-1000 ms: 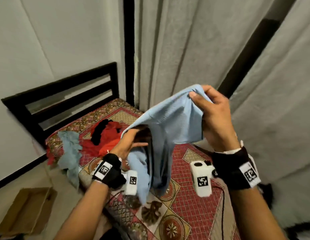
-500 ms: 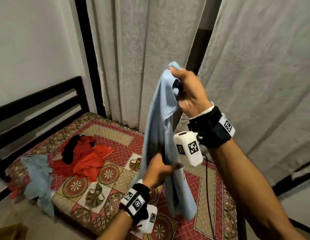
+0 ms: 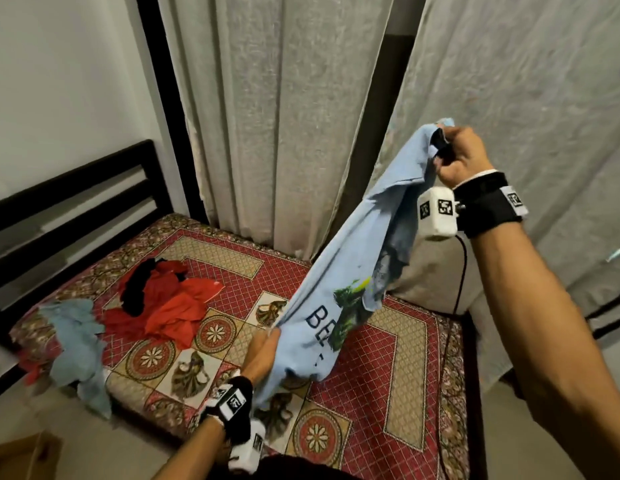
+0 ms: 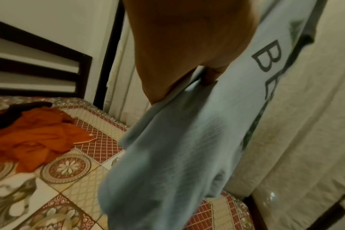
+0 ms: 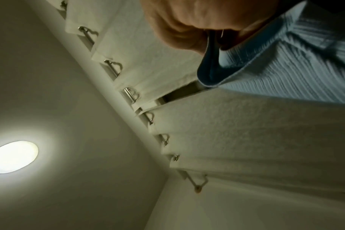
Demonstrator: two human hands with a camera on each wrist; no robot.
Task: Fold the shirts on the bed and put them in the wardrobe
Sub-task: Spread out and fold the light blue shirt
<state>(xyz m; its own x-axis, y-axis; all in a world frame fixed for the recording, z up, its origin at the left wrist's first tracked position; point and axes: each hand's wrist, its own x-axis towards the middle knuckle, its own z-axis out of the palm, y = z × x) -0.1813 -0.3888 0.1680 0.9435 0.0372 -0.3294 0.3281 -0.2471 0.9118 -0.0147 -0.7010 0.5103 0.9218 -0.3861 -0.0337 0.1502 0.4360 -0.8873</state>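
Gripping the light blue shirt (image 3: 339, 306) low, the left hand (image 3: 263, 351) had its fingers bunched into the cloth above the bed's near edge; higher up, the right hand (image 3: 457, 157) pinched its collar. Nothing looked folded yet. Farther back, a red shirt (image 3: 170, 306) and a blue garment (image 3: 76, 341) lay crumpled toward the bed's (image 3: 405, 358) left edge; no wardrobe showed.
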